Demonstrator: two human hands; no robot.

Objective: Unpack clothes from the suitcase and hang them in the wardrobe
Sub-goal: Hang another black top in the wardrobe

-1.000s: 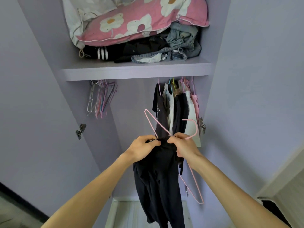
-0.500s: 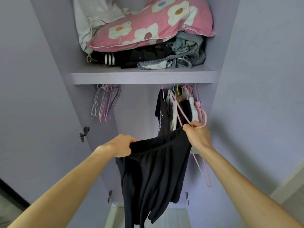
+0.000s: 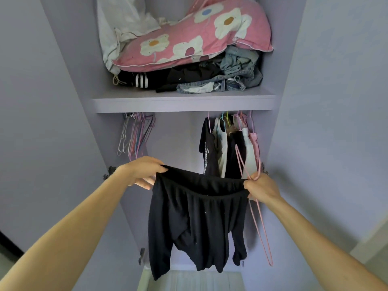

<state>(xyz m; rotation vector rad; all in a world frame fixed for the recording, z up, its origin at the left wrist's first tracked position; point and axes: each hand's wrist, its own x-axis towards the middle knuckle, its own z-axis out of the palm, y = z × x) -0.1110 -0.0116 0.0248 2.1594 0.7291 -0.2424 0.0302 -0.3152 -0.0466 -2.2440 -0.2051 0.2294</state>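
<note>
A black garment with an elastic waistband (image 3: 197,217) hangs stretched between my two hands in front of the open wardrobe. My left hand (image 3: 142,171) grips the waistband's left end. At the right end, my right hand (image 3: 262,187) pinches the waistband together with a pink wire hanger (image 3: 259,223), which dangles down beside the cloth. Behind the garment, several clothes on hangers (image 3: 228,150) fill the right part of the rail. The suitcase is out of view.
A bunch of empty hangers (image 3: 135,135) hangs at the rail's left end. The shelf (image 3: 184,101) above carries a pink flowered pillow (image 3: 199,34) and folded clothes (image 3: 210,80). Open lilac doors (image 3: 42,122) stand on both sides.
My hands have moved apart, pulling the waistband wide and flat. The hanger has swung from in front of the garment down to its right side.
</note>
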